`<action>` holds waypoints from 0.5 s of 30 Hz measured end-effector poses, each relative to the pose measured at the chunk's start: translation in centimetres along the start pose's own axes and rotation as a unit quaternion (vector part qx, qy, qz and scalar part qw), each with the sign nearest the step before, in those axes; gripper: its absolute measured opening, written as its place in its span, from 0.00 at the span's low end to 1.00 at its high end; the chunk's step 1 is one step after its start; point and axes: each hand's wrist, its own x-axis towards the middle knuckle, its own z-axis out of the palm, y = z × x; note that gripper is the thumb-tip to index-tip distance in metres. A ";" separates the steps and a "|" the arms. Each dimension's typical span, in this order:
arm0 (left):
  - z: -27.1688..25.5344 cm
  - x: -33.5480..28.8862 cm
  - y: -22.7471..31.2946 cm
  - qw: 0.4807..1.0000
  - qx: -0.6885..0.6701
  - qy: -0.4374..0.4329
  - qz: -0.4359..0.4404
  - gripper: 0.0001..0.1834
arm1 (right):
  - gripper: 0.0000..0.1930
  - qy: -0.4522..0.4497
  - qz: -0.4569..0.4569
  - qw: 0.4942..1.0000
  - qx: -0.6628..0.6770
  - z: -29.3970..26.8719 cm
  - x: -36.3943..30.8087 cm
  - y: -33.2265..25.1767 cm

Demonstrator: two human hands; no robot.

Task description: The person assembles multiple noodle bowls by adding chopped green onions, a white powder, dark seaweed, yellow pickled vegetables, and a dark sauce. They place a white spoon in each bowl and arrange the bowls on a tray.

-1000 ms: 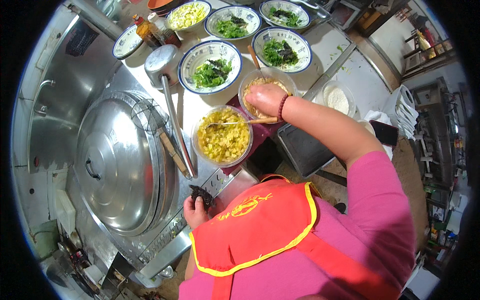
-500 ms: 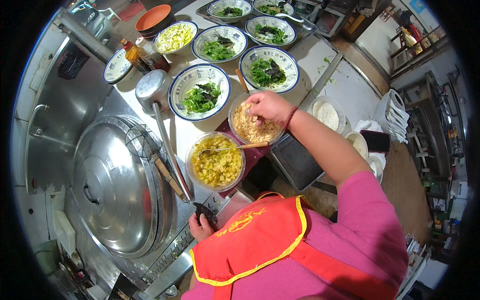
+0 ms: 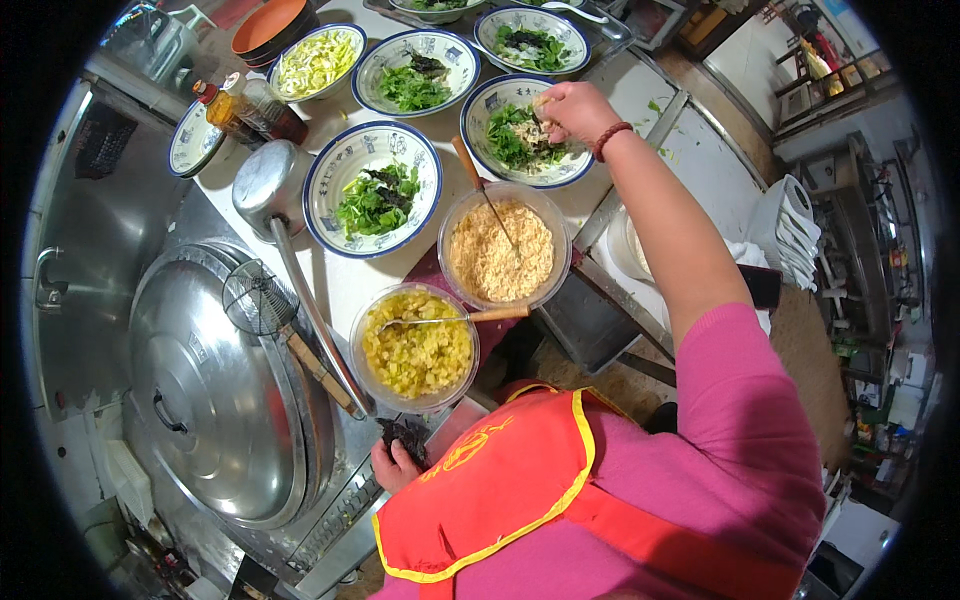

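Two bare hands work far apart: the right hand [image 3: 574,112] reaches to the 2 o'clock side of a blue-rimmed bowl [image 3: 474,128], fingers bunched narrow with pale shreds [image 3: 541,103] at their tips; the left hand [image 3: 395,466] sits low, closed around a dark leafy clump [image 3: 405,436] just beside the red apron [image 3: 520,460]. That low hold probably keeps the clump ready yet clear of the reaching arm. A round tub [image 3: 561,250] of similar tan shreds stands at the bowl's 6 o'clock, seemingly close so that each pinch travels little; the tub of diced yellow vegetable [image 3: 356,352] sits at its 7 to 8 o'clock. Bowls of greens spread over the white tabletop [image 3: 340,285] with open mouths up, presumably for easy reach. The clump's long axis seems to run from 10 to 4 o'clock, though fingers and apron hide part of it. In the tan tub, the brown-handled spoon [image 3: 469,168] points its handle to 11 o'clock; the yellow tub's wooden-handled spoon [image 3: 500,313] points its handle to 3.
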 end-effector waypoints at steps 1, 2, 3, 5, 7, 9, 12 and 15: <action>0.0 0.0 0.1 1.000 0.010 -0.003 0.004 0.10 | 0.09 0.002 0.022 0.999 0.048 -0.4 0.8 0.1; 0.0 0.0 0.2 1.000 0.019 -0.006 0.008 0.10 | 0.08 -0.015 -0.007 0.991 0.133 -1.0 1.4 0.2; 0.0 0.1 0.3 1.000 0.023 -0.004 0.017 0.10 | 0.10 -0.005 -0.001 0.982 0.188 -1.5 2.6 -0.1; 0.0 0.2 0.7 0.999 0.043 -0.011 0.015 0.12 | 0.11 -0.017 -0.040 0.969 0.242 -2.9 5.2 -1.0; -0.2 0.3 1.1 0.998 0.060 -0.027 0.006 0.12 | 0.12 0.103 -0.061 0.981 0.154 -3.3 8.5 -1.8; -0.3 0.3 1.8 0.994 0.100 -0.032 -0.007 0.13 | 0.14 0.114 -0.059 0.982 -0.138 -3.8 11.2 -2.0; -0.3 0.5 2.9 0.993 0.109 -0.040 -0.029 0.13 | 0.13 0.180 -0.048 0.948 -0.260 -4.1 13.9 -1.6; -0.1 0.8 3.9 0.994 0.101 -0.031 -0.012 0.13 | 0.11 0.167 -0.017 0.985 0.030 -4.2 16.3 -2.0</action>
